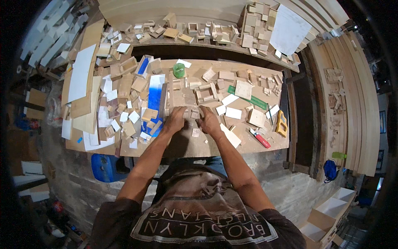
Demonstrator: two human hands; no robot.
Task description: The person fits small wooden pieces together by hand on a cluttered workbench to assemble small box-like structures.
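My left hand (176,119) rests near the middle of the plywood worktable (182,146), its fingers curled at the left side of some small wooden pieces. My right hand (209,123) is bent around the other side, thumb and fingertips close to a small wooden block (194,113). Exactly where the fingertips meet the wood is partly hidden. On the tabletop below the block lies a small, thin wooden piece (195,132). Just beyond my hands stands an open wooden frame (206,93) built of short strips.
Wood and white offcuts (132,116) crowd the left, beside a blue sheet (155,99). A green container (179,70) stands at the back. To the right lie a red-handled cutter (261,139), a yellow-handled tool (282,123) and a green ruler (255,101). A shelf (166,40) borders the far side.
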